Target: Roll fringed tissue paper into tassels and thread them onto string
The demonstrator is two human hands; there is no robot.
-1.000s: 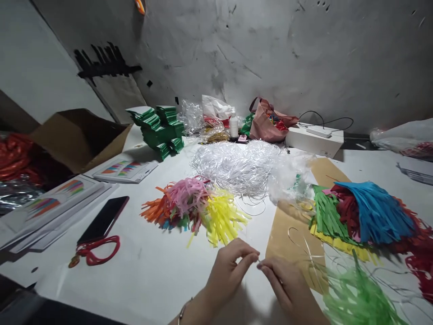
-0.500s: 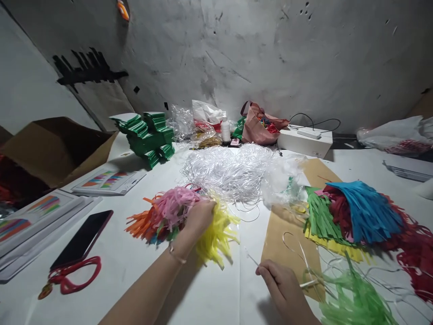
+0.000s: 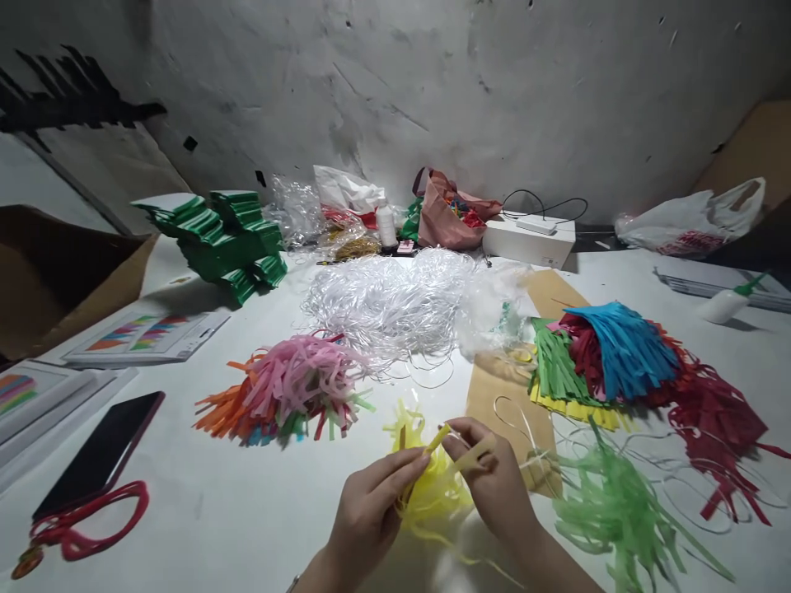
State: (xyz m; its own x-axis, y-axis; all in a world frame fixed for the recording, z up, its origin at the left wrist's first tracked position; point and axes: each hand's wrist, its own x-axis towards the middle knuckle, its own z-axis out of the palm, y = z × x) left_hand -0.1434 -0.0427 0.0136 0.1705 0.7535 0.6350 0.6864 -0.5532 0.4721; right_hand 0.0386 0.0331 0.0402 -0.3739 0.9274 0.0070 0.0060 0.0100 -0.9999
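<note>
Cut off by the left edge: cardboard box [image 3: 62, 280] and printed sheets [image 3: 25, 395]. Partly hidden behind left hand [image 3: 369, 515] and right hand [image 3: 494, 486]: yellow tassel [image 3: 436, 494]. Lost below the bottom edge: both forearms. Too small to tell: contents of pink bag [image 3: 442, 222], upper centre.

Close together above the worktop: left hand [image 3: 371, 515] pinched thumb to fingertips, right hand [image 3: 494, 486] curled beside it, pinched too, forearms bare.

surface: white table [image 3: 259, 519] | on it: pink-orange tassels [image 3: 287, 391], clear strips [image 3: 386, 301], phone [image 3: 99, 453], green tassel [image 3: 609, 515]
</note>
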